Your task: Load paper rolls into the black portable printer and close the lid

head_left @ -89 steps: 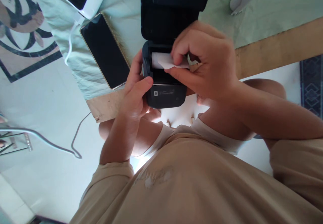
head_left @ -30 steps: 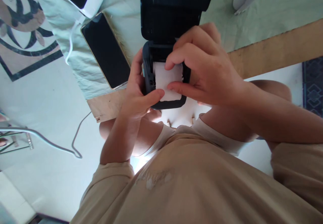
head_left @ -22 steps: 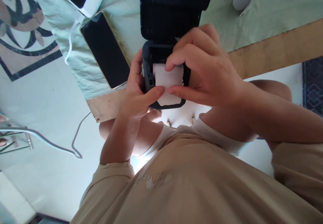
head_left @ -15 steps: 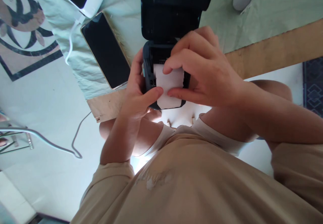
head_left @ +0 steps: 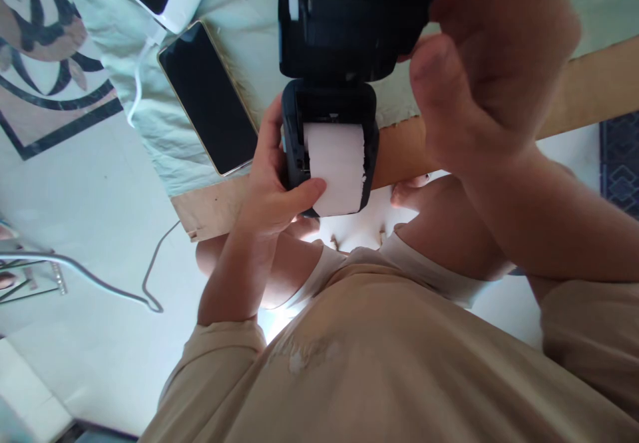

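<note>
Right now a small black printer (head_left: 329, 144) sits at the near edge of the table (head_left: 574, 90), its lid (head_left: 344, 24) swung open. The left hand (head_left: 272, 190) grips the printer's left side, its thumb pinning the white paper strip (head_left: 335, 167) that drapes over the front. The right hand (head_left: 489, 64) is closed on the lid's far right corner. The paper looks thin and easily torn, the casing rigid. 1 dark phone (head_left: 210, 97) lies nearby.

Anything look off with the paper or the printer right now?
The paper strip pulled over the printer body has a ragged, torn right edge rather than a clean cut. The left hand pins it with the thumb; the right hand is on the open lid.
</note>
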A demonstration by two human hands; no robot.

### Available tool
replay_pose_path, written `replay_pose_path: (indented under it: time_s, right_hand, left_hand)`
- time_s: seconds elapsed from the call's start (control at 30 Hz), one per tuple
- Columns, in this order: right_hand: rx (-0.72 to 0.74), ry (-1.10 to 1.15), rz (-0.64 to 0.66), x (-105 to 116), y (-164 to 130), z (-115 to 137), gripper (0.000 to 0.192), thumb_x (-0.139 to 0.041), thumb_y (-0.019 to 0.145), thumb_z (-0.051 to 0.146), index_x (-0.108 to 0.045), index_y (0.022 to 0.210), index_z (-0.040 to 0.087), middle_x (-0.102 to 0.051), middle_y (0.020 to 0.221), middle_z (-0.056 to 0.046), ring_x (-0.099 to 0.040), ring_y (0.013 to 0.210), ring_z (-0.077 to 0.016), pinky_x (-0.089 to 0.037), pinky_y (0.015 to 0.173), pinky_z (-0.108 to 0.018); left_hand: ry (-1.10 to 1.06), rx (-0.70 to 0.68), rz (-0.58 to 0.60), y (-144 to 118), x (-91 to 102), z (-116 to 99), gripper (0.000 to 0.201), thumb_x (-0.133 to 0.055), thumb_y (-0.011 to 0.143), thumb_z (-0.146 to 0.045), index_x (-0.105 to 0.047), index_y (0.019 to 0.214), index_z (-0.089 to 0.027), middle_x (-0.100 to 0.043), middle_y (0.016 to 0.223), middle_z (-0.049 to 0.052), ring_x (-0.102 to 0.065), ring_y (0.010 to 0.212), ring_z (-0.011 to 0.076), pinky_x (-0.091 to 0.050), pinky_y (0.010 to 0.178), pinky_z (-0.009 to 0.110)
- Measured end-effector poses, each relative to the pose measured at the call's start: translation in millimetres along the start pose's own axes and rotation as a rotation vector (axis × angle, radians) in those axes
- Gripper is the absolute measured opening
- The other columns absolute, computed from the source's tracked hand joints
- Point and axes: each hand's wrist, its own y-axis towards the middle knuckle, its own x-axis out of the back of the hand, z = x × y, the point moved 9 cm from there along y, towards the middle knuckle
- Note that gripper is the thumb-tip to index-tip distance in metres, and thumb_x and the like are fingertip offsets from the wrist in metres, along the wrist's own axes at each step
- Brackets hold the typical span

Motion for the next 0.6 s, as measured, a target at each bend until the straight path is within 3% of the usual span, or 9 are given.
replay_pose_path:
  time_s: [0.07, 0.13, 0.27, 0.37, 0.5, 0.6]
  right_hand:
    - [-0.046, 0.021, -0.212, 17.4, -6.0, -4.9, 0.05, -0.039, 0.114, 0.038, -0.074, 0.144, 0.018, -0.071, 0.141, -0.008, -0.07, 0.137, -0.0203, -0.057, 0.119, -0.038]
    - [-0.051, 0.048, -0.288, 20.6, -10.5, -10.7, 0.041, -0.051, 0.111, 0.041, -0.079, 0.136, 0.025, -0.076, 0.131, -0.002, -0.072, 0.13, -0.0182, -0.057, 0.118, -0.036]
    - [0.064, 0.148, -0.193, 7.9, -8.4, -9.3, 0.038, -0.056, 0.105, 0.039, -0.079, 0.129, 0.019, -0.075, 0.126, -0.006, -0.072, 0.123, -0.016, -0.06, 0.106, -0.034]
    - [0.137, 0.129, -0.11, -0.1, -7.3, -2.8, 0.033, -0.056, 0.102, 0.037, -0.077, 0.122, 0.021, -0.07, 0.124, -0.005, -0.071, 0.122, -0.0152, -0.06, 0.107, -0.037]
    - [0.176, 0.086, 0.021, -12.5, -9.5, 1.4, 0.028, -0.055, 0.1, 0.033, -0.072, 0.119, 0.022, -0.065, 0.135, -0.008, -0.068, 0.132, -0.0194, -0.059, 0.116, -0.045]
    - [0.186, 0.091, 0.098, -19.3, -11.8, 1.9, 0.028, -0.053, 0.104, 0.035, -0.071, 0.122, 0.023, -0.061, 0.146, -0.01, -0.064, 0.142, -0.0205, -0.058, 0.12, -0.046]
  left_hand:
    - [-0.014, -0.01, 0.011, 0.7, -0.9, 0.1, 0.085, -0.105, 0.069, -0.032, -0.067, 0.144, -0.045, -0.074, 0.146, -0.004, -0.068, 0.138, 0.036, -0.061, 0.103, 0.047]
    - [-0.023, -0.014, 0.004, 1.3, -1.4, -0.5, 0.087, -0.105, 0.068, -0.033, -0.066, 0.144, -0.042, -0.075, 0.144, -0.002, -0.067, 0.139, 0.0366, -0.062, 0.102, 0.047]
    - [0.011, 0.039, -0.046, 0.8, -1.0, 2.0, 0.093, -0.107, 0.063, -0.039, -0.064, 0.145, -0.035, -0.074, 0.147, 0.003, -0.069, 0.134, 0.0382, -0.063, 0.099, 0.047]
    - [-0.023, 0.063, -0.06, 0.5, -2.0, 5.5, 0.094, -0.107, 0.062, -0.04, -0.063, 0.145, -0.031, -0.071, 0.151, 0.007, -0.071, 0.132, 0.0395, -0.065, 0.096, 0.047]
    - [-0.049, 0.023, -0.039, 1.5, -3.6, 6.2, 0.092, -0.104, 0.063, -0.04, -0.064, 0.145, -0.035, -0.071, 0.147, 0.006, -0.076, 0.11, 0.0315, -0.062, 0.076, 0.038]
    - [-0.05, -0.01, -0.011, 1.2, -4.2, 4.1, 0.082, -0.101, 0.067, -0.037, -0.067, 0.141, -0.036, -0.072, 0.142, 0.004, -0.075, 0.1, 0.0256, -0.061, 0.073, 0.035]
